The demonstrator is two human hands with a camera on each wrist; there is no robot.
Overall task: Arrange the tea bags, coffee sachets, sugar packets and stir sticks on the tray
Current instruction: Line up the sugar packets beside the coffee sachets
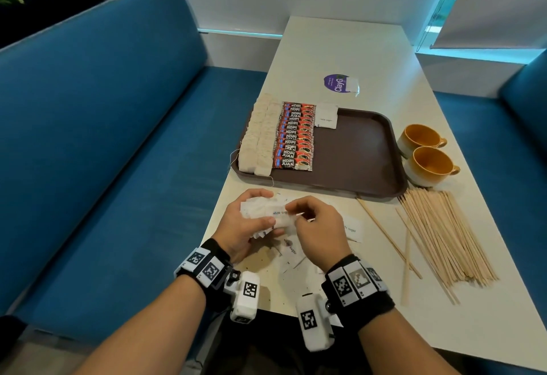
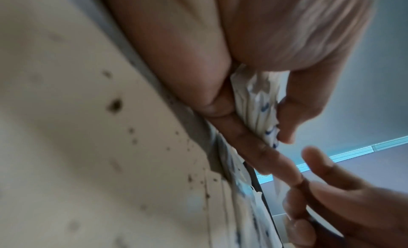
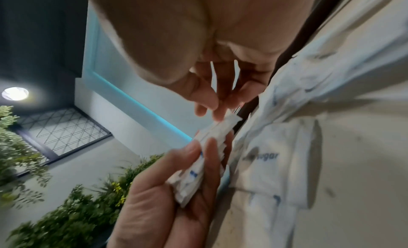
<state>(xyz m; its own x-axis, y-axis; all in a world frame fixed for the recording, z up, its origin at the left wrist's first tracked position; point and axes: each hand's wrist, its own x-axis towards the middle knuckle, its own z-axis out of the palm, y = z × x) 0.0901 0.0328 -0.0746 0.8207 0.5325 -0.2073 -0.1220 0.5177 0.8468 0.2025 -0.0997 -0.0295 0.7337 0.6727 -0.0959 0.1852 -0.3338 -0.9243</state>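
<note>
Both hands' grip pinched crumpled white sugar packets (image 1: 273, 215) at 6 o'clock; brown tray (image 1: 355, 149) bare at 3 o'clock.

Two yellow-glazed ceramic cups (image 1: 426, 152) stand side by side, handles to the right, on a long white table (image 1: 340, 49) just beside the tray's right edge. A round purple sticker (image 1: 336, 83) marks the tabletop farther back. Blue upholstered bench seating (image 1: 118, 123) flanks the table; leafy green plants (image 3: 66, 216) grow beyond.
</note>
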